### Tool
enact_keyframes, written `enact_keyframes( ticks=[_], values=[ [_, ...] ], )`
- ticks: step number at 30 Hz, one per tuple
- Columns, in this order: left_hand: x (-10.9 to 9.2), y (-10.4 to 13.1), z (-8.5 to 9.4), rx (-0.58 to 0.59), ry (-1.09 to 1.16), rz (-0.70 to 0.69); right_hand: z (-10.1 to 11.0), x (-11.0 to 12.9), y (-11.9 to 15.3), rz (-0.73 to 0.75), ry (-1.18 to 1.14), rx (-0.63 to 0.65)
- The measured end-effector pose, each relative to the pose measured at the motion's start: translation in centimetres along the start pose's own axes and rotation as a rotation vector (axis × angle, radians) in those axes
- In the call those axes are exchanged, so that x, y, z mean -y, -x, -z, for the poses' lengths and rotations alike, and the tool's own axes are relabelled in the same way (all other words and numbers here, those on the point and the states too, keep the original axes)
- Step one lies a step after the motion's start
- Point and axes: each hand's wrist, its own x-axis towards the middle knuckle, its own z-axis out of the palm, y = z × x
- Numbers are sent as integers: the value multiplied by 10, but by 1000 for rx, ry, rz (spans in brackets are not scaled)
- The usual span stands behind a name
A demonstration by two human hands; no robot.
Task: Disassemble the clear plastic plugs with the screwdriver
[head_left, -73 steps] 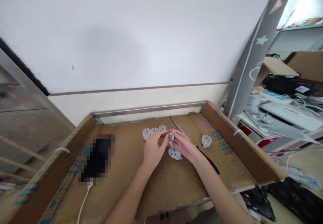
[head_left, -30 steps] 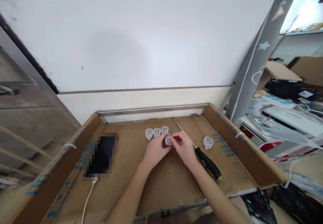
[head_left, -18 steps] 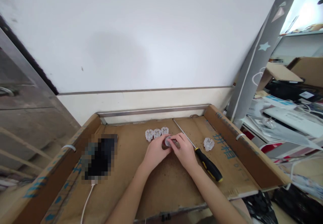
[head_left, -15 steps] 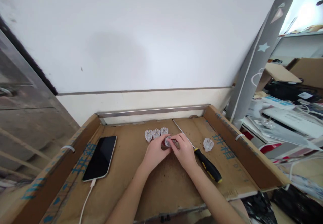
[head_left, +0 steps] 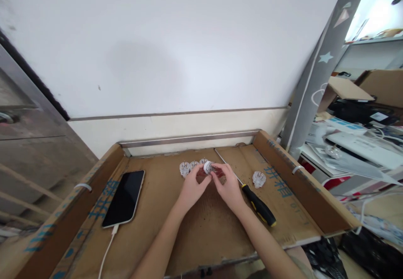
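Head view. Both hands meet over the cardboard worktop [head_left: 204, 239], right of its centre and nearer the far edge than the near one. Left hand [head_left: 192, 183]: curled, thumb and fingers bent toward each other with a visible gap behind the tips, pinching a small clear-and-white plug piece [head_left: 208, 168] from its left side. Right hand [head_left: 228, 183]: same shape, thumb and index bent in, tips closing on the piece from the right; other fingers curl behind, partly hidden. Thumb tips are close together on the near side of the piece. White end faces up and left, clear part sits between the fingertips. Exact contact of the hidden fingers: cannot tell.

Just beyond the left hand, a row of three clear plugs [head_left: 184, 169] stands toward the far edge, pins up, side by side; the hands and held piece partly cover the row. A single clear plug [head_left: 258, 179] stands apart toward the right edge, pins up. Screwdriver [head_left: 260, 206] lies slanted between right hand and right edge: shaft tip toward the far edge, black-and-yellow handle toward the near right corner, right wrist just beside it. Phone [head_left: 124, 199], screen up and dark, lies near the left edge, white cable [head_left: 107, 251] running from its near end toward the near left corner.
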Motion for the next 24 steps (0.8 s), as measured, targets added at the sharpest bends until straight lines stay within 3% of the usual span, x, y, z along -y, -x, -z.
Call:
enact_keyframes(
  ticks=[9, 15, 24],
  values=[
    [1, 0, 2, 9, -67, -10, -4, -9, -3, -184, -270, 8],
    [-4, 2, 4, -24, -83, -32, -8, -17, -5, -383, -469, 126],
    [-10, 2, 5, -6, -24, 1, -3, -9, -7, -494, -612, 203]
  ],
)
